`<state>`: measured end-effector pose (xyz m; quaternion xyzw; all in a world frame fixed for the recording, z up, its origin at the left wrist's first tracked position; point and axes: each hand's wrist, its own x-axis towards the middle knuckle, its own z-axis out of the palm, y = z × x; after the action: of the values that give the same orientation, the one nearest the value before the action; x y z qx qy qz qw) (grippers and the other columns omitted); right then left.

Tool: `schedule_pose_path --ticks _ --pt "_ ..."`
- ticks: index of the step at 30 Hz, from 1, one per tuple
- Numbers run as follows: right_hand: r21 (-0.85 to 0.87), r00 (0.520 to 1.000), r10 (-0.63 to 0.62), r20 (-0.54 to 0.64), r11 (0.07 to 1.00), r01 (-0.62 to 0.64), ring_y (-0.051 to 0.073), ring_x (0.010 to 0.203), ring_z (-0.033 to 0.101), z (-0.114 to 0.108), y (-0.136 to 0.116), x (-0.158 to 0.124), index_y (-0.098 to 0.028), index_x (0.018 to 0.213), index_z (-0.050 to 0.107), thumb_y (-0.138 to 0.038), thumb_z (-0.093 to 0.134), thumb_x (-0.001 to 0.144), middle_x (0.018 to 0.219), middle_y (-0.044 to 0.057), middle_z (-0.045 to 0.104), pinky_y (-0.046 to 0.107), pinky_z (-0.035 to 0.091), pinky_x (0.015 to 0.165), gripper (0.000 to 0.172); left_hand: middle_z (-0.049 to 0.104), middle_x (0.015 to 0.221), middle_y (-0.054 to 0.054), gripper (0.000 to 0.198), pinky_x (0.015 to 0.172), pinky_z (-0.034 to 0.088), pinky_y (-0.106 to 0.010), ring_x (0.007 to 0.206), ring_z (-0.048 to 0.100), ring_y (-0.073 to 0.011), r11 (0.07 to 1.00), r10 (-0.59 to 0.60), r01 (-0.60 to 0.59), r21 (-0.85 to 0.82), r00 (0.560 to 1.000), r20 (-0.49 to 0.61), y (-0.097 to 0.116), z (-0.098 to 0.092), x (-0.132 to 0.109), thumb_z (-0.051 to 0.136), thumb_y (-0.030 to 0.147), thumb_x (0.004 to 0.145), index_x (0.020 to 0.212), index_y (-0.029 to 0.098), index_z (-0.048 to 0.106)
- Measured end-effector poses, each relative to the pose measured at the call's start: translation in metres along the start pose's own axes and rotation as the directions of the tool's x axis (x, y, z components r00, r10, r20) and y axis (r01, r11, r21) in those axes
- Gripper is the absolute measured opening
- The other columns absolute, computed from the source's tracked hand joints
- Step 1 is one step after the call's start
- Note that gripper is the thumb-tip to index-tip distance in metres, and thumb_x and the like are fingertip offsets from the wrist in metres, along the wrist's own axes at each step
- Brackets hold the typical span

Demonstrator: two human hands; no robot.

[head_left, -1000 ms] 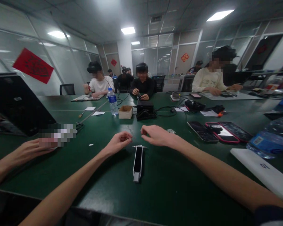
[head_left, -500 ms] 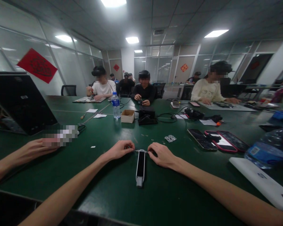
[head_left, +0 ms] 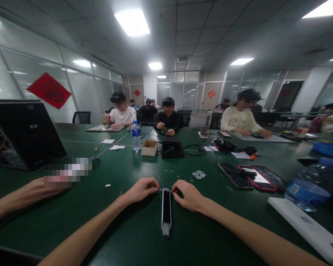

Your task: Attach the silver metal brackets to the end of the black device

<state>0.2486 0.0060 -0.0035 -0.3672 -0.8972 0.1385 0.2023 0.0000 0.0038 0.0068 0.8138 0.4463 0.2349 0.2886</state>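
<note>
My left hand [head_left: 142,190] and my right hand [head_left: 186,195] meet at the top end of a slim black-and-white device [head_left: 166,212] lying lengthwise on the dark green table [head_left: 119,218]. Fingers of both hands pinch a thin metal crossbar [head_left: 165,190] at that end, one hand on each side. The middle of the bar is visible between my hands, while its ends are hidden by my fingers. A few tiny metal parts [head_left: 178,177] lie just beyond my hands.
A perforated metal plate [head_left: 199,174] lies ahead. Phones [head_left: 234,176] and a water bottle [head_left: 312,184] stand right, beside a white laptop [head_left: 302,229]. A co-worker's arm [head_left: 27,194] reaches in left, below a black laptop [head_left: 24,133]. Several people work across the table.
My hands have closed in from above the device and taken hold of the crossbar at its top end. The whole view has tilted upward, so the table sits lower in the picture.
</note>
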Motion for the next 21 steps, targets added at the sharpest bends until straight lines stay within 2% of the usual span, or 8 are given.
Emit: schedule_pose_path --ticks 11,21 --pt "0.036 0.999 0.036 -0.006 0.999 -0.035 0.016 0.081 0.056 0.0023 0.0001 0.0002 -0.016 0.092 0.061 -0.025 0.050 0.088 0.091 0.006 0.060 0.029 0.047 0.071 0.015 0.066 0.091 -0.002 0.012 0.076 0.045 -0.026 0.083 0.059 -0.0162 1.000 0.001 -0.002 -0.019 0.999 -0.038 0.0006 0.0041 -0.0009 0.055 0.021 0.085 0.090 0.017 0.065" --pt "0.028 0.999 0.014 -0.052 1.000 -0.013 0.017 0.078 0.055 0.0019 -0.0017 0.0004 -0.014 0.091 0.061 -0.020 0.050 0.087 0.087 0.007 0.061 0.029 0.046 0.072 0.014 0.067 0.086 -0.002 0.015 0.074 0.044 -0.026 0.080 0.058 -0.0168 1.000 -0.001 0.000 -0.023 1.000 -0.020 -0.0006 0.0055 0.0002 0.053 0.021 0.083 0.088 0.016 0.066"
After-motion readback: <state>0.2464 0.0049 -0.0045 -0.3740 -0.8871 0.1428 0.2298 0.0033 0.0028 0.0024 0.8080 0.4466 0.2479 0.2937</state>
